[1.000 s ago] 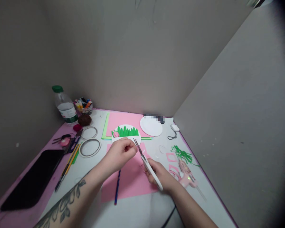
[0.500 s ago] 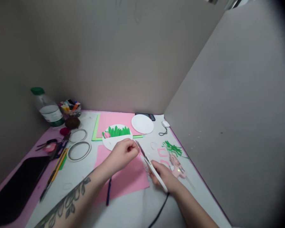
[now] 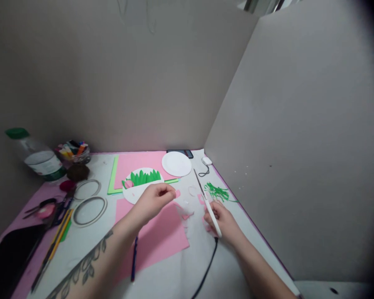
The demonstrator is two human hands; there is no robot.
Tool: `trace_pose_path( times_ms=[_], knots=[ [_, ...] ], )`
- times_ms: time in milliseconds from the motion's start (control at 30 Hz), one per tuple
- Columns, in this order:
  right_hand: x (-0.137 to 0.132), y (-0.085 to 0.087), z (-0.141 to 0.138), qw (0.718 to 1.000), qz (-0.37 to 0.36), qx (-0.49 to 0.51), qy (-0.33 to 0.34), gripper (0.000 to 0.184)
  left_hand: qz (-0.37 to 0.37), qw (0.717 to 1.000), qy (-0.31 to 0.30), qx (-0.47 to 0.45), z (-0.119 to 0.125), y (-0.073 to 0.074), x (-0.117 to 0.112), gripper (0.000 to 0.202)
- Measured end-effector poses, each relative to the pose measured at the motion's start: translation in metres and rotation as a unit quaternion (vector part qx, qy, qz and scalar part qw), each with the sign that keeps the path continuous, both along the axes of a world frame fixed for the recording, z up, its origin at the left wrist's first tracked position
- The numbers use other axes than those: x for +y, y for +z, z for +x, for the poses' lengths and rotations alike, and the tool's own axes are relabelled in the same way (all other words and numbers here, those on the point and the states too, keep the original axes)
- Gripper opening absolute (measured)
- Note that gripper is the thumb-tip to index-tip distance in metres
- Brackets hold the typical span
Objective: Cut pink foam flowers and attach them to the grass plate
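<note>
My left hand [image 3: 154, 202] is closed, pinching a small pink paper piece [image 3: 178, 193] above a pink sheet [image 3: 162, 232]. Scissors with white handles [image 3: 212, 219] are in my right hand [image 3: 221, 218], their dark blades pointing away from me and apart from the pink piece. Beyond my left hand lies a white paper plate [image 3: 131, 195] with a row of green paper grass [image 3: 145, 177] and a pink round shape [image 3: 129, 184] on it. A pink scrap [image 3: 188, 216] rests between my hands. My right hand hides most of the pink cutouts behind it.
Green strips [image 3: 217, 191] lie at the right, a second white plate [image 3: 176, 164] at the back. Tape rolls [image 3: 105, 211], pencils [image 3: 57, 234], a bottle [image 3: 43, 162] and a marker cup [image 3: 81, 155] stand or lie left. A dark blue pen [image 3: 134, 261] lies in front. A black cord [image 3: 207, 270] runs forward.
My right hand has drawn the scissors right, away from my left hand. The pink piece now shows in my left fingers, and a scrap lies below. The view has turned slightly right.
</note>
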State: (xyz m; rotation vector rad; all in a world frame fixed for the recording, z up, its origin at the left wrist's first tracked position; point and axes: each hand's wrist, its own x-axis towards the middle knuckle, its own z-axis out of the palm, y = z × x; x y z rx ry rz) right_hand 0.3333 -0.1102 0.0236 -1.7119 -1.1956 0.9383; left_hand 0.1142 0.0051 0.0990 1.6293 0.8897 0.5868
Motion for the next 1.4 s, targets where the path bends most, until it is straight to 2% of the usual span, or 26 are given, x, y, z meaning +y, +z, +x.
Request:
trace_pose_path(
  times_ms=[100,233,333,467,600,800,1100,1400],
  knots=[
    [0.014,0.008,-0.022,0.999,-0.007,0.039,0.02,0.012,-0.045,0.997,0.046,-0.042,-0.015,-0.001,0.002,0.015],
    [0.034,0.012,-0.057,0.986,0.016,0.114,0.119,0.017,-0.085,0.986,0.098,-0.109,-0.034,0.003,0.004,0.012],
    [0.045,0.011,-0.077,0.975,0.027,0.123,0.182,0.024,-0.108,0.979,0.109,-0.135,-0.044,0.008,0.005,0.014],
    [0.054,0.015,-0.092,0.971,0.032,0.129,0.2,0.033,-0.112,0.974,0.125,-0.153,-0.053,0.011,0.008,0.014],
    [0.06,0.023,-0.101,0.967,0.048,0.138,0.211,0.04,-0.09,0.972,0.148,-0.157,-0.056,0.009,0.012,0.017],
    [0.062,0.029,-0.112,0.957,0.024,0.139,0.254,0.039,-0.023,0.981,0.149,-0.124,-0.058,0.014,0.009,0.018],
    [0.056,0.024,-0.11,0.948,-0.005,0.135,0.287,0.036,0.069,0.985,0.149,-0.059,-0.063,0.019,0.007,0.018],
    [0.057,0.018,-0.108,0.944,-0.026,0.15,0.292,0.036,0.094,0.984,0.148,-0.035,-0.065,0.023,0.007,0.017]
  ],
)
